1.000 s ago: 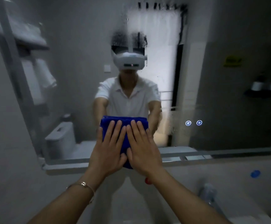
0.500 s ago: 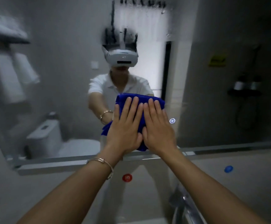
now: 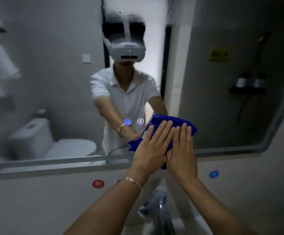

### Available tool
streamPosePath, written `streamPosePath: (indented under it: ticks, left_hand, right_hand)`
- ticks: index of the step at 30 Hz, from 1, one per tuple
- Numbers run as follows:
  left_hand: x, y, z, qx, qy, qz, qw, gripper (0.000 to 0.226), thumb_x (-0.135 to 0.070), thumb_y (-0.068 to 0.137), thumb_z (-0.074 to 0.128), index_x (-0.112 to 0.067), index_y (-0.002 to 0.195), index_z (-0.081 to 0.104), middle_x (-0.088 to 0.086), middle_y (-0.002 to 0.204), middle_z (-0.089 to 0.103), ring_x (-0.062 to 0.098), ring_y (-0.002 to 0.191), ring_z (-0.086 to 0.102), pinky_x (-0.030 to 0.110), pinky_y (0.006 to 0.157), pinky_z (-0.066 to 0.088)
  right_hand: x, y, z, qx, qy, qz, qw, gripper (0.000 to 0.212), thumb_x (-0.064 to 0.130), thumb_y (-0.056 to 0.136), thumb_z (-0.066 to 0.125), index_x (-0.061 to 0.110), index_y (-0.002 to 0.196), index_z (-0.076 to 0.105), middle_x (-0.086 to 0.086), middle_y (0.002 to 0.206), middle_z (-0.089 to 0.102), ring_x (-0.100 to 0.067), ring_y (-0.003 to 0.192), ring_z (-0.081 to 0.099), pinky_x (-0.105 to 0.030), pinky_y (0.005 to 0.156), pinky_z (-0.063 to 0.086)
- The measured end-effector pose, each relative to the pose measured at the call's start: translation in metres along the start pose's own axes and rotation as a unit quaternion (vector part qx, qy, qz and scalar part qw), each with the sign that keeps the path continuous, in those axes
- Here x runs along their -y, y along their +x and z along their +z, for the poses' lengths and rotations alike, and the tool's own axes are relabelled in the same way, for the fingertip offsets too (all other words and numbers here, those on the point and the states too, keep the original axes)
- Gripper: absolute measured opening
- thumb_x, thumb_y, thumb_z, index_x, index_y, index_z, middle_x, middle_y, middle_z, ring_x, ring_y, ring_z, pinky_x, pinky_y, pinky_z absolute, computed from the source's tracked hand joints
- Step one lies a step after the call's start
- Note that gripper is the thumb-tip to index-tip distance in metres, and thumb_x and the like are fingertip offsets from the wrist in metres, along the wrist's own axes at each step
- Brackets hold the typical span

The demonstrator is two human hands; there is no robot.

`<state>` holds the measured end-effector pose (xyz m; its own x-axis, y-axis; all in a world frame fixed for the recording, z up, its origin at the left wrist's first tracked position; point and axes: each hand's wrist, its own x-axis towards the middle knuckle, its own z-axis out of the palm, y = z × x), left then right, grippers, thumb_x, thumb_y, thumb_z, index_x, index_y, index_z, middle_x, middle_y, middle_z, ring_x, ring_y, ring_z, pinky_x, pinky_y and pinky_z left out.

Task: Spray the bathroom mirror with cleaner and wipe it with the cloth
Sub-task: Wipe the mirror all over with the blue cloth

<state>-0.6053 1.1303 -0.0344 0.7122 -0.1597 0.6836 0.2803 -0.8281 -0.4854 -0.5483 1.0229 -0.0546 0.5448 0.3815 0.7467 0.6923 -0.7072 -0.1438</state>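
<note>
Blue cloth [image 3: 171, 120] flat on mirror [image 3: 222, 116], lower centre-right of frame. Left hand [image 3: 152, 150], right hand [image 3: 182, 153] side by side, fingers straight, pressing cloth. Wiping step. Next likely: sweep toward hazy patch [image 3: 134, 7] upper centre, even pressure.

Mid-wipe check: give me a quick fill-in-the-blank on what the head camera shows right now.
1. The left hand and right hand press a ____ cloth flat on the mirror.
2. The hand wearing the bracelet is the ____ one.
3. The round sticker below the mirror, left of the hands, is ____.
4. ____ lit icons glow on the mirror left of the cloth.
Missing words: blue; left; red; two.
</note>
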Motion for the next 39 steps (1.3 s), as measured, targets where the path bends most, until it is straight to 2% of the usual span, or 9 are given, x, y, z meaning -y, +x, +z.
streamPosePath:
  ticks: [8, 12, 16, 18, 22, 26, 30, 34, 39]
  left_hand:
    - [0.075, -0.105, 0.01, 0.048, 0.051, 0.049, 0.996, 0.088, -0.043, 0.082, 0.046, -0.008, 0.149, -0.001, 0.013, 0.156, -0.004, 0.028, 0.144, -0.002, 0.047, 0.116, -0.003]
    - [0.14, -0.149, -0.005, 0.054, 0.051, 0.003, 0.997, 0.08, -0.037, 0.083, 0.034, -0.009, 0.149, -0.001, 0.012, 0.156, -0.01, 0.029, 0.144, -0.003, 0.048, 0.116, 0.006]
    - [0.191, -0.129, -0.033, 0.033, 0.042, -0.061, 0.997, 0.072, -0.037, 0.088, 0.031, -0.01, 0.149, 0.001, 0.013, 0.157, -0.003, 0.029, 0.144, 0.001, 0.047, 0.116, 0.006]
    - [0.201, -0.095, -0.05, 0.017, 0.032, -0.096, 0.995, 0.072, -0.039, 0.09, 0.033, -0.009, 0.148, 0.0, 0.015, 0.156, 0.002, 0.029, 0.144, 0.001, 0.049, 0.116, 0.008]
    - [0.184, -0.037, -0.066, -0.022, -0.003, -0.142, 0.99, 0.069, -0.038, 0.094, 0.033, -0.006, 0.147, 0.005, 0.019, 0.155, 0.01, 0.035, 0.143, 0.006, 0.055, 0.114, 0.013]
    - [0.15, -0.051, -0.045, -0.022, -0.01, -0.119, 0.993, 0.076, -0.037, 0.093, 0.047, -0.008, 0.147, 0.003, 0.017, 0.155, 0.004, 0.032, 0.143, 0.001, 0.054, 0.114, 0.007]
    - [0.124, -0.107, -0.014, 0.033, 0.012, -0.026, 0.999, 0.095, -0.035, 0.079, 0.063, -0.009, 0.147, 0.003, 0.014, 0.156, 0.003, 0.03, 0.144, -0.002, 0.052, 0.115, 0.002]
    - [0.118, -0.136, -0.003, 0.034, 0.004, -0.028, 0.999, 0.094, -0.036, 0.079, 0.054, -0.008, 0.149, -0.002, 0.013, 0.157, -0.004, 0.031, 0.144, 0.001, 0.05, 0.114, 0.006]
    - [0.202, -0.104, -0.033, -0.023, 0.019, -0.106, 0.994, 0.081, -0.039, 0.086, 0.038, -0.007, 0.148, -0.003, 0.014, 0.156, -0.009, 0.03, 0.144, -0.006, 0.049, 0.116, 0.0]
  right_hand:
    - [0.076, -0.045, 0.033, 0.095, 0.018, -0.103, 0.99, 0.129, 0.039, 0.062, 0.083, 0.004, 0.15, -0.005, -0.015, 0.153, 0.013, -0.033, 0.145, 0.002, -0.051, 0.108, 0.022]
    - [0.149, -0.031, 0.029, 0.1, 0.012, -0.173, 0.98, 0.11, 0.051, 0.065, 0.077, 0.003, 0.144, 0.019, -0.014, 0.149, 0.032, -0.032, 0.141, 0.021, -0.047, 0.108, 0.025]
    - [0.204, 0.013, 0.0, 0.061, 0.084, -0.152, 0.983, 0.069, 0.033, 0.081, 0.039, 0.002, 0.142, 0.034, -0.015, 0.148, 0.037, -0.031, 0.14, 0.028, -0.047, 0.107, 0.033]
    - [0.206, 0.047, -0.024, 0.018, 0.068, -0.161, 0.984, 0.067, 0.029, 0.082, 0.031, 0.002, 0.143, 0.032, -0.015, 0.15, 0.034, -0.029, 0.141, 0.027, -0.044, 0.11, 0.029]
    - [0.176, 0.087, -0.054, 0.0, 0.067, -0.192, 0.979, 0.061, 0.024, 0.097, 0.03, 0.012, 0.144, -0.007, -0.006, 0.156, -0.008, -0.017, 0.141, -0.014, -0.036, 0.116, -0.003]
    - [0.152, 0.053, -0.024, -0.035, 0.101, -0.151, 0.983, 0.061, 0.022, 0.09, 0.034, 0.003, 0.145, 0.015, -0.018, 0.153, 0.025, -0.028, 0.142, 0.014, -0.044, 0.115, 0.018]
    - [0.14, -0.015, 0.015, -0.003, 0.099, -0.116, 0.988, 0.067, 0.023, 0.084, 0.035, 0.001, 0.145, 0.018, -0.018, 0.148, 0.028, -0.032, 0.139, 0.026, -0.051, 0.103, 0.042]
    - [0.172, -0.037, 0.027, 0.017, 0.097, -0.08, 0.992, 0.071, 0.022, 0.088, 0.03, 0.002, 0.15, 0.002, -0.021, 0.147, 0.031, -0.035, 0.141, 0.017, -0.051, 0.109, 0.032]
    - [0.22, 0.041, -0.013, -0.011, 0.107, -0.179, 0.978, 0.064, 0.026, 0.083, 0.036, 0.005, 0.143, 0.034, -0.015, 0.148, 0.039, -0.029, 0.14, 0.029, -0.04, 0.113, 0.023]
